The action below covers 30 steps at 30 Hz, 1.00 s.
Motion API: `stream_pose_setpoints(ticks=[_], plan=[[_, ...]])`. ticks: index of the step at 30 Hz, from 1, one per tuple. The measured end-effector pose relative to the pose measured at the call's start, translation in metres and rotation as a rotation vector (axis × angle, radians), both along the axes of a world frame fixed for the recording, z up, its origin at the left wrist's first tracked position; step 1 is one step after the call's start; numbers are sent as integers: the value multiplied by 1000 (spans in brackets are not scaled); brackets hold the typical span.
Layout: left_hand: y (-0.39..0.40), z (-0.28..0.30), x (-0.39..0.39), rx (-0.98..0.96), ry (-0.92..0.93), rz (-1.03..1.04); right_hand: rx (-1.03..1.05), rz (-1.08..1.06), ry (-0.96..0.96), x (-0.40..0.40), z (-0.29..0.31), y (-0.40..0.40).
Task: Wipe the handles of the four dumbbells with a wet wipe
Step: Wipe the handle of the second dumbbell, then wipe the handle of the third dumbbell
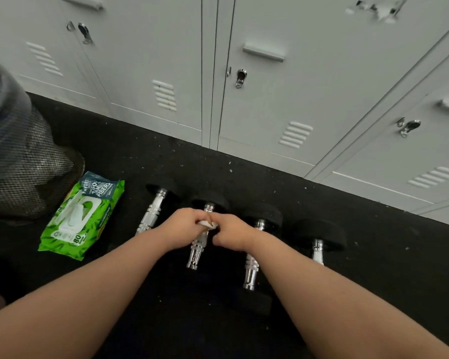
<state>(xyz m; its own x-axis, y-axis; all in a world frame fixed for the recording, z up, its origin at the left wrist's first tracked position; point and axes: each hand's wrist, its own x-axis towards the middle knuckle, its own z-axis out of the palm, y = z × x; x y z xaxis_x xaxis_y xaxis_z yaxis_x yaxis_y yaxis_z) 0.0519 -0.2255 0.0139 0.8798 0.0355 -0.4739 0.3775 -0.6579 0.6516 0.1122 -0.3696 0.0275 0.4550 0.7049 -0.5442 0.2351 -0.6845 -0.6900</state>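
On black rubber floor, four dumbbells lie side by side, chrome handles running near-to-far, tilted slightly right at the far end. Both forearms reach over second dumbbell from left. Left hand and right hand meet above its handle, fingers curled, pinching white wet wipe bunched between them against the handle. Left of the row: green wipes pack, then mesh bin. Beyond: grey lockers.
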Motion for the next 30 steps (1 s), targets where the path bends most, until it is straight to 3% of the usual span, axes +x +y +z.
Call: stream_pose_setpoints(ticks=[7, 13, 16, 19, 25, 27, 30], plan=[[-65, 2, 11, -119, 2, 192, 103, -827, -22, -14, -10, -78], [-136, -21, -15, 7, 74, 84, -73, -1237, -165, -20, -22, -126], [-150, -29, -15, 138, 74, 38, -84, -1249, -168, -21, -35, -111], [-153, -35, -9, 250, 69, -53, -14, -1007, -114, -23, -51, -87], [-154, -42, -22, 75, 98, 87, -93, -665, -147, -46, -66, -102], [-156, -47, -24, 60, 70, 124, -60, -678, -122, -56, -65, -106], [-163, -45, -22, 75, 39, 117, 45, -872, -10, -43, -59, -93]])
